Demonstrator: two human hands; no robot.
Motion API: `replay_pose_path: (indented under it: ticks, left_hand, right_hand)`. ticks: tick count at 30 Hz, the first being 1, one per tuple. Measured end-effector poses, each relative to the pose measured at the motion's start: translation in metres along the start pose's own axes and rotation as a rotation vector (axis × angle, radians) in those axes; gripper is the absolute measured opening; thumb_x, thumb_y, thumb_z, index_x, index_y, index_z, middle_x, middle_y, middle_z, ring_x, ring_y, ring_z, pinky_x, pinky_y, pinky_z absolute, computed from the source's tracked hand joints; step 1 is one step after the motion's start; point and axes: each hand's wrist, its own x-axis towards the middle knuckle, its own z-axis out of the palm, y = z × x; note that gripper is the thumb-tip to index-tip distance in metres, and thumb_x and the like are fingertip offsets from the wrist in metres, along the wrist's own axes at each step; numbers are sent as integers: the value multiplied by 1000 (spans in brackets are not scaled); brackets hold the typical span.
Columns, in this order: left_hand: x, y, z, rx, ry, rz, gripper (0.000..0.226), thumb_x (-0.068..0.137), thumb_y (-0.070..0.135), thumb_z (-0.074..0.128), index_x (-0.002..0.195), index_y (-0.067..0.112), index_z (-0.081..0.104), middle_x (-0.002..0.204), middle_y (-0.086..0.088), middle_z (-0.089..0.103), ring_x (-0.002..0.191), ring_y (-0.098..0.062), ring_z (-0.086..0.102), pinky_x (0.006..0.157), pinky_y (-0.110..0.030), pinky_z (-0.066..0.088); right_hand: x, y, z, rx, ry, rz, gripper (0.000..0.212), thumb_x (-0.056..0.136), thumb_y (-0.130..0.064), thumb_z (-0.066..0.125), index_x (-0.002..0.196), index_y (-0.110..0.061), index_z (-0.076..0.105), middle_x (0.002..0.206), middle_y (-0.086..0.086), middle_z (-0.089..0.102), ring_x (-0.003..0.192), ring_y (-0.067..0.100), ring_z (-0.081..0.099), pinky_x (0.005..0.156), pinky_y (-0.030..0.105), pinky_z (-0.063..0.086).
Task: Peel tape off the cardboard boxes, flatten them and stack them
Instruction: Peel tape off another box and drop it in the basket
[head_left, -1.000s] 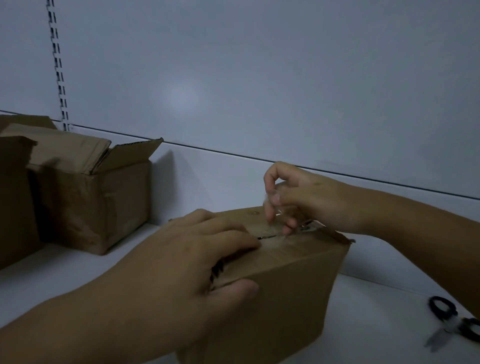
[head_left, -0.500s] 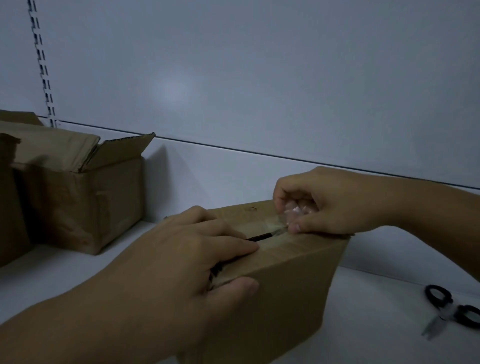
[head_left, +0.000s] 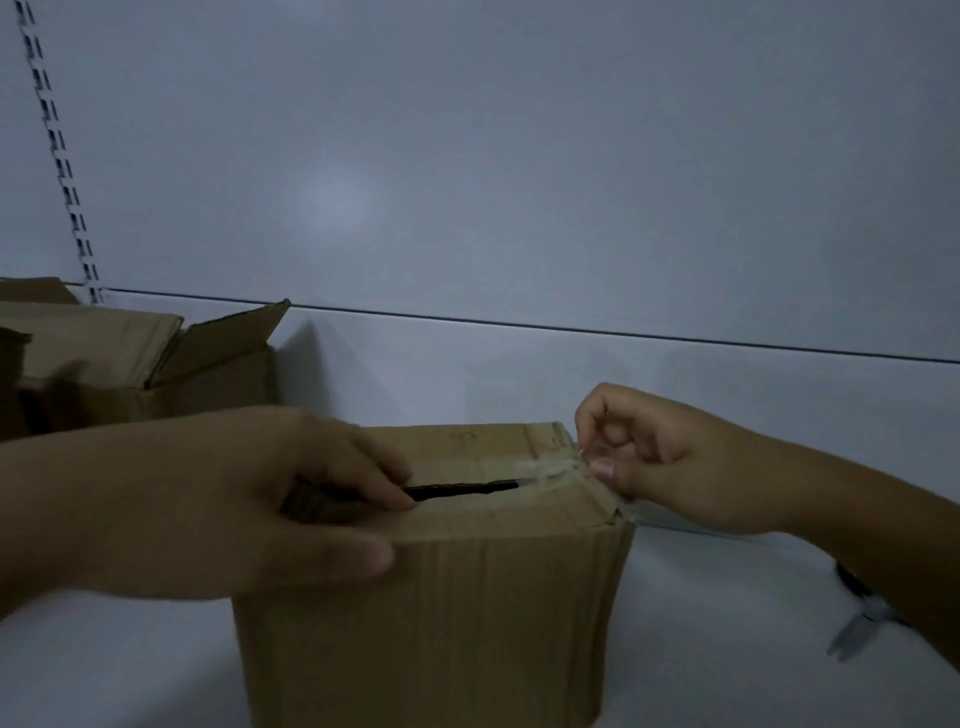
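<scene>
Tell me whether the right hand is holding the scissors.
No, the right hand pinches tape on the box; the scissors lie on the shelf.

**What the Frame Keeps Back**

The brown cardboard box (head_left: 493, 613) runs off the bottom edge, and the left hand (head_left: 249, 499) covers the left end of its top slit. The clear tape strip (head_left: 550, 470) is a pale blur where fingers of the right hand (head_left: 675, 467) pinch it. Half behind the right forearm lie black-handled metal scissors (head_left: 857, 623). At left, an open brown cardboard box (head_left: 208, 374) is blurred and cut off.
</scene>
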Motion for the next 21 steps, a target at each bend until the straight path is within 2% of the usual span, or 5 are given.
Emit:
replay_pose_path:
  ticks: [3, 7, 13, 17, 21]
  left_hand:
    - [25, 21, 1, -96, 207, 0, 59, 80, 73, 24, 93, 32, 64, 101, 11, 65, 95, -4, 58, 83, -25, 44]
    - [63, 40, 17, 42, 181, -133, 44, 97, 51, 21, 139, 41, 24, 152, 10, 25, 144, -18, 13, 114, -56, 8]
    - [74, 31, 20, 34, 120, -175, 37, 96, 51, 23, 118, 37, 50, 121, 11, 58, 113, -14, 50, 105, -43, 30]
    - [72, 33, 20, -14, 137, -173, 34, 96, 50, 27, 112, 36, 53, 110, 12, 60, 104, -11, 54, 101, -39, 36]
    - [72, 35, 21, -22, 155, -172, 32, 96, 49, 29, 113, 36, 53, 107, 13, 61, 101, -8, 55, 98, -37, 39]
  right_hand:
    - [-3, 1, 13, 90, 53, -27, 15, 94, 0, 48, 93, -16, 49, 66, -12, 54, 61, 7, 46, 58, 18, 41]
    - [-8, 0, 23, 146, 118, -59, 10, 94, -2, 48, 95, -12, 49, 66, -13, 54, 61, 3, 48, 58, 16, 42]
    - [-6, 12, 17, 481, 110, -60, 23, 83, -14, 61, 97, -14, 43, 72, -2, 60, 48, 9, 41, 56, 23, 46]
    - [-4, 19, -9, 722, 68, -69, 55, 78, -41, 62, 125, -52, 35, 89, 13, 65, 48, 15, 49, 58, 30, 52]
    - [2, 37, -15, 235, 40, 161, 72, 66, -86, 42, 128, -49, 47, 81, -7, 69, 53, 6, 56, 57, 26, 43]
